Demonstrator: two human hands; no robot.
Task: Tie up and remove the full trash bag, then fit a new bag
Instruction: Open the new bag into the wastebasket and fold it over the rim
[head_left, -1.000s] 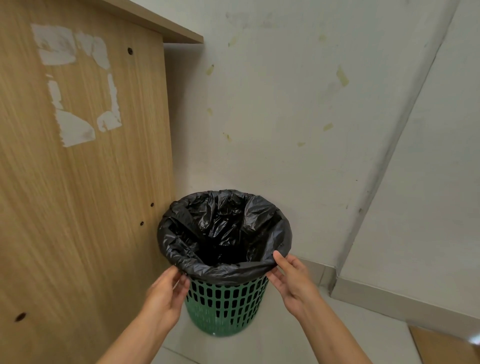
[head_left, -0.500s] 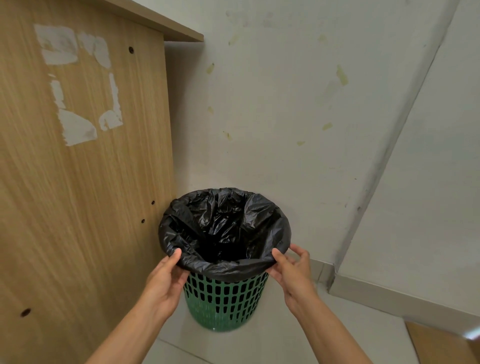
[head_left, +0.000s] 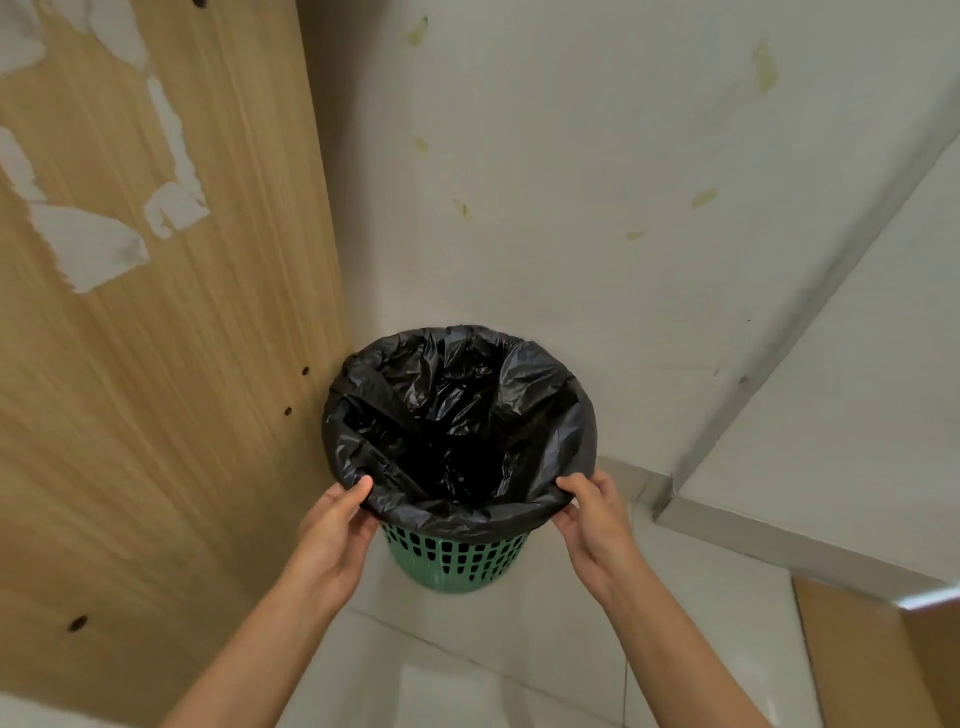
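— Where the bin (head_left: 457, 564) stands, how much room is around it?

— Tight on one side. It sits on the floor (head_left: 691, 613) in a corner, its bag (head_left: 550, 431) almost brushing the wood panel (head_left: 171, 395) on the left; I cannot tell if they touch. Behind it is the wall (head_left: 545, 208). To the right and toward the person the floor lies open, up to the baseboard (head_left: 789, 540).

— And the hands?

— Both at the near rim. The left hand (head_left: 332, 540) pinches the folded bag edge, thumb on top. The right hand (head_left: 597, 519) does likewise on the other side, thumb over the fold, fingers underneath.

— What does the bag look like?

— Black, glossy, crumpled. It lines the bin and is turned down over the whole rim. Inside it falls into deep dark folds; what is in there I cannot make out.

— The bin itself?

— Green plastic, slotted with holes, upright.

— The room?

— Pale floor tiles, a white wall with yellowish smudges, and torn white paper scraps (head_left: 88, 244) stuck on the panel, plus several small dark holes.
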